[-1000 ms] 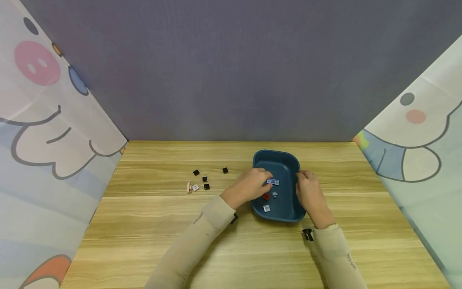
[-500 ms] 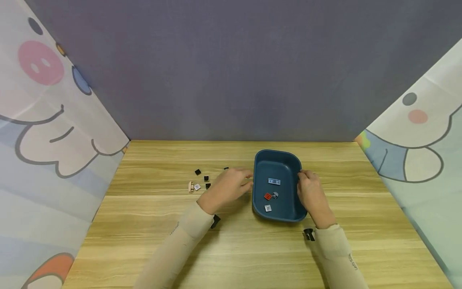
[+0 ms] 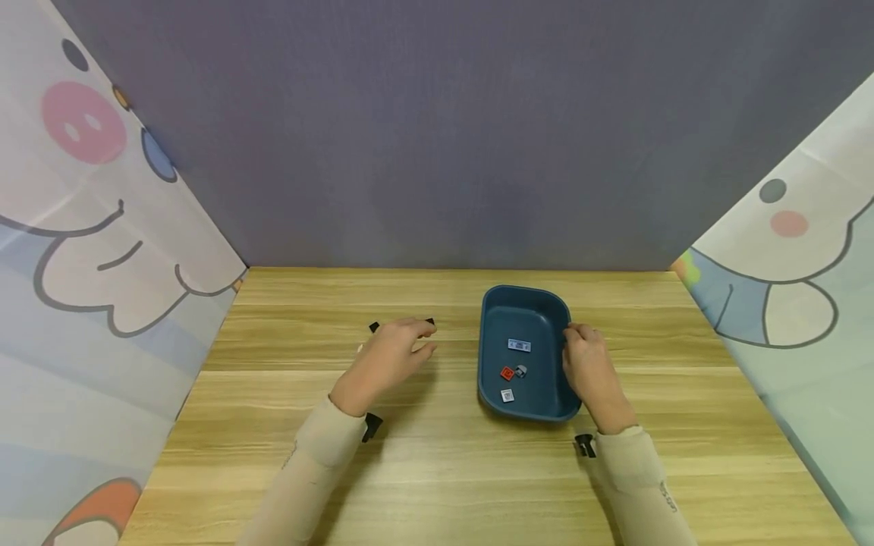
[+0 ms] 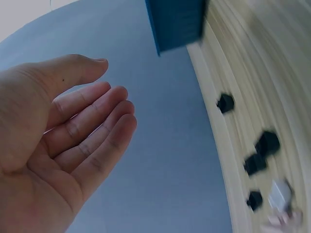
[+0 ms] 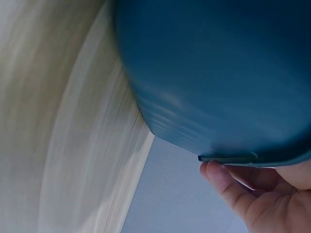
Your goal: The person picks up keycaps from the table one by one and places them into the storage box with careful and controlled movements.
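Note:
My left hand (image 3: pixel 385 356) hovers over the left part of the table, fingers loosely bent; its palm (image 4: pixel 43 179) holds nothing in the left wrist view. Below it lie small black square pieces (image 3: pixel 430 322), a white tile (image 4: pixel 280 195) and a beige piece (image 4: pixel 287 221), mostly covered by the hand in the head view. With my right hand (image 3: pixel 591 375) I grip the right rim of a dark blue plastic bin (image 3: pixel 542 394). Inside the bin are a light blue printed tile (image 3: pixel 519 345), a red tile (image 3: pixel 507 373), a small grey piece (image 3: pixel 521 371) and a white tile (image 3: pixel 507 395).
The wooden table (image 3: pixel 451 478) ends at a grey back wall (image 3: pixel 437 136). Cartoon-printed sheets (image 3: pixel 785 250) hang at both sides. Black clips (image 3: pixel 585 445) sit at both wrists.
My left hand has left the inside of the bin and moved left over the loose pieces, now covering most of them. The right hand stays on the rim.

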`<state>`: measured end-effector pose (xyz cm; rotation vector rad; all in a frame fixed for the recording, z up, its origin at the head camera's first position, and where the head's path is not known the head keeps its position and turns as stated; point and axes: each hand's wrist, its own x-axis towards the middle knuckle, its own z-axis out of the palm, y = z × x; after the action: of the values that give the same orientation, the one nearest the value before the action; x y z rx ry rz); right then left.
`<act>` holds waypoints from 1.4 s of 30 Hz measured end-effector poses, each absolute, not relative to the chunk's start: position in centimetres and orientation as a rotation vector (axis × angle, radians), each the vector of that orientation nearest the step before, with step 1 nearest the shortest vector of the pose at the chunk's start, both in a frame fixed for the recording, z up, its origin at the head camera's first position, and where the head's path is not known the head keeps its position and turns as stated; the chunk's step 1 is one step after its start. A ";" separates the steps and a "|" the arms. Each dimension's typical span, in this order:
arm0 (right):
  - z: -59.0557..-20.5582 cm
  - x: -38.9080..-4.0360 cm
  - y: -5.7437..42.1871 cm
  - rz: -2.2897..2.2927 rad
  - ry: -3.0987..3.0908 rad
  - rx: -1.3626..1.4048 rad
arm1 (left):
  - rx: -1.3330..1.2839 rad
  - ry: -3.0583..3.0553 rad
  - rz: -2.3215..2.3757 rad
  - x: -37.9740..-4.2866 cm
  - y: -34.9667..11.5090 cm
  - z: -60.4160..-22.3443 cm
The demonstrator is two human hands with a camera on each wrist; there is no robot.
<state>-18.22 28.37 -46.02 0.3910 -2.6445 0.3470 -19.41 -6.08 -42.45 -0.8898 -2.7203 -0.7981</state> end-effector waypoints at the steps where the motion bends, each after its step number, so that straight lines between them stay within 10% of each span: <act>1: -46.0 -18.2 28.4 0.348 -2.650 0.387 | -0.879 -2.712 -0.804 -19.4 -6.5 -42.6; 42: -46.2 -18.4 28.5 0.365 -2.678 0.381 | -0.576 -3.102 -0.702 -20.1 -16.4 -47.3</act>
<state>-18.37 28.46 -46.18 0.3806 -2.6782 0.3647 -20.05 -16.42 -47.28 -0.5763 -3.1022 -0.7018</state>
